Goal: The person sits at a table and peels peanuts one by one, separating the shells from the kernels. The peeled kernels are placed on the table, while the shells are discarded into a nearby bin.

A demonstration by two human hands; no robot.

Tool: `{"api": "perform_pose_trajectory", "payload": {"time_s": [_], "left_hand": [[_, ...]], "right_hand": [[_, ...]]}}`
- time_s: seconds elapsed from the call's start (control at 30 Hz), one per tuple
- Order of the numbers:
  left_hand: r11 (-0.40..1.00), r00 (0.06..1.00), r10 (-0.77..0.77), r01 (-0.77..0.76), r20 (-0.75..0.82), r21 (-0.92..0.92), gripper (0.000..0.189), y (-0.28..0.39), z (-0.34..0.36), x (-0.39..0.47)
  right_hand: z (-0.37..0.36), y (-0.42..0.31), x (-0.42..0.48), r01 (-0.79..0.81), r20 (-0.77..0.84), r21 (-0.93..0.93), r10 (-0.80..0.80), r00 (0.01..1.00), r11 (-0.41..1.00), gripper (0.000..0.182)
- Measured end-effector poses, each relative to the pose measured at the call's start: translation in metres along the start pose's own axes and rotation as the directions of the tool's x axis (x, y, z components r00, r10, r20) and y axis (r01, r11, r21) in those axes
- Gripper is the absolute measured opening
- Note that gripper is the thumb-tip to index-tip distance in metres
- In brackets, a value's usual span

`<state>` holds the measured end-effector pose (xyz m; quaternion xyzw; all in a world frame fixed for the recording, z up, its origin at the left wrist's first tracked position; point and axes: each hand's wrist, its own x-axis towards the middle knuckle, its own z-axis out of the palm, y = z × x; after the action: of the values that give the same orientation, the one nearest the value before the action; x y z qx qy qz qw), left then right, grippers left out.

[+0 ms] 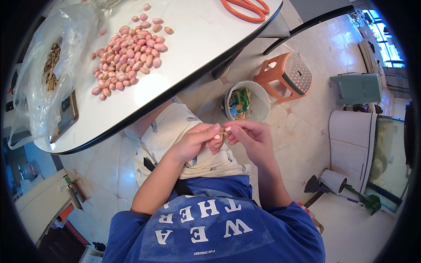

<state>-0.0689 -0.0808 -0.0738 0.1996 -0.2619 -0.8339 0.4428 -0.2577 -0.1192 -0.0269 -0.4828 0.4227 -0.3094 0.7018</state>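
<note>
Over my lap, my left hand point(197, 139) and my right hand point(251, 136) meet fingertip to fingertip. Between them is a small peanut shell point(225, 132), broken and brown, pinched from both sides. A pale pink piece, likely a kernel, shows at my left fingertips, and another at the right thumb. On the white table point(197, 42) lies a loose pile of pink shelled peanuts point(128, 54). Left of the pile, a clear plastic bag point(29, 108) holds unshelled peanuts point(52, 65).
A lined waste bin point(263, 107) with shells and a green wrapper stands beyond my hands. Behind it is an orange plastic stool point(271, 80). A smartphone point(67, 115) lies partly under the bag. Red-handled scissors point(246, 10) rest at the table's far edge, near a chair point(309, 24).
</note>
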Motion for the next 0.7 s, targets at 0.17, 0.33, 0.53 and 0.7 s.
{"api": "perform_pose_trajectory", "payload": {"time_s": [0.17, 0.33, 0.53, 0.7], "left_hand": [[0.997, 1.0, 0.016, -0.016, 0.002, -0.08, 0.046, -0.004, -0.006, -0.003], [0.977, 0.997, 0.079, -0.081, -0.022, -0.195, 0.039, -0.007, -0.01, -0.012], [0.912, 0.982, 0.127, -0.172, -0.143, -0.372, 0.039, -0.005, -0.012, -0.014], [0.845, 0.976, 0.159, -0.212, -0.148, -0.491, 0.04, -0.006, -0.017, -0.013]], "right_hand": [[0.004, -0.004, 0.004, -0.012, -0.06, 0.004, 0.013, 0.998, 1.0, 0.022], [0.013, -0.028, 0.012, 0.037, -0.028, 0.006, -0.037, 0.999, 0.999, 0.023], [0.041, -0.064, 0.03, 0.201, 0.051, 0.039, -0.203, 0.978, 0.979, 0.027], [0.067, -0.086, 0.045, 0.281, 0.089, -0.026, -0.278, 0.956, 0.959, 0.029]]}}
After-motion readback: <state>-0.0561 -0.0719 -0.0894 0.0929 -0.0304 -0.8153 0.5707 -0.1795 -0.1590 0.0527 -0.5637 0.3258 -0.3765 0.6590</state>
